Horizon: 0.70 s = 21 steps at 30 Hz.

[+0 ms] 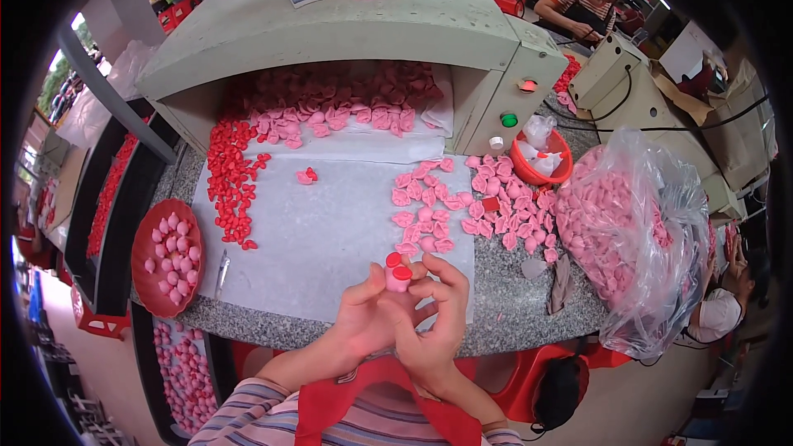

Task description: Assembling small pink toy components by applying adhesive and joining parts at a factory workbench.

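Note:
Near the front edge of the worktop, my left hand [361, 307] and my right hand [432, 312] come together, fingers curled round a small pink plastic part with red pieces [398, 275] at its top. Fingers hide its lower portion. Beyond them, pink hollow parts [425, 208] lie in loose rows on a white sheet [322, 239]. Small red pieces [230, 172] are heaped along the sheet's left side. One pink part with a red piece [307, 176] sits by itself near the sheet's middle.
A grey-green machine [330, 29] arches over more pink parts. At left are a red dish [142, 260] of rounded pink pieces and a thin metal tool [222, 274]. To the right stand an orange bowl [564, 172] and a clear bag [628, 231] of pink parts. A co-worker [578, 0] sits beyond.

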### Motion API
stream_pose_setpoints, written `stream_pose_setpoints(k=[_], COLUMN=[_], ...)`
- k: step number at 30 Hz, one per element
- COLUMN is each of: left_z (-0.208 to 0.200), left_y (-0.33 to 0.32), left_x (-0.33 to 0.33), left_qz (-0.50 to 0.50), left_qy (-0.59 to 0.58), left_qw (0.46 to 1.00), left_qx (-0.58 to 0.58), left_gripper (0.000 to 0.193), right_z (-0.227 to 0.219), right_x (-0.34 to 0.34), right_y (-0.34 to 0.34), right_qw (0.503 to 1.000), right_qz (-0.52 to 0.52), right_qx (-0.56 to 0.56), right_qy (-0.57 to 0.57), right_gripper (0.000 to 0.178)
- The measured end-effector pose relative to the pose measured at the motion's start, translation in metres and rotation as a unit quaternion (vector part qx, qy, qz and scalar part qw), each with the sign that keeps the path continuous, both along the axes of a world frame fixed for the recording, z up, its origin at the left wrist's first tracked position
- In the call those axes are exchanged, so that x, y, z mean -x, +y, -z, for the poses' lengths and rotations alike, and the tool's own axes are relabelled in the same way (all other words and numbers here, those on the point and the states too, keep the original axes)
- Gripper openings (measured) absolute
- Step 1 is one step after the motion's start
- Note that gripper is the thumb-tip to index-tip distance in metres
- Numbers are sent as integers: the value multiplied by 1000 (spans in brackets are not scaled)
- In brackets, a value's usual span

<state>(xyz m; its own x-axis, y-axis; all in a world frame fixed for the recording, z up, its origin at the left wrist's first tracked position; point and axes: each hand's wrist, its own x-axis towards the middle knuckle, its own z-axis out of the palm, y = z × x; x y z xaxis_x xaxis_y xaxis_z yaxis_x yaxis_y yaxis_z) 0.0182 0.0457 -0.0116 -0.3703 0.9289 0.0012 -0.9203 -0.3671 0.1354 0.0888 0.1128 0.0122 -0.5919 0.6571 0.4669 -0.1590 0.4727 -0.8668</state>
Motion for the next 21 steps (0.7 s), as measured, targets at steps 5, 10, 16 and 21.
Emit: stream_pose_setpoints(k=[5,10,16,21], left_z=[-8,-12,-13,-11], left_y=[0,1,3,2], left_x=[-1,-1,0,1], left_qz=[-6,-9,-18,-31], left_qy=[-1,-9,34,34], left_qw=[1000,1000,999,998], left_qx=[21,20,19,38], left_gripper=[38,37,37,35], right_z=[3,0,1,-1], right_x=[-3,-2,-2,1], right_y=[0,0,3,4], right_qw=[1000,1000,999,998], right_qz=[-2,14,8,9], right_qx=[11,-14,-39,-54], right_qy=[-15,13,16,14], right_gripper=[26,23,16,16])
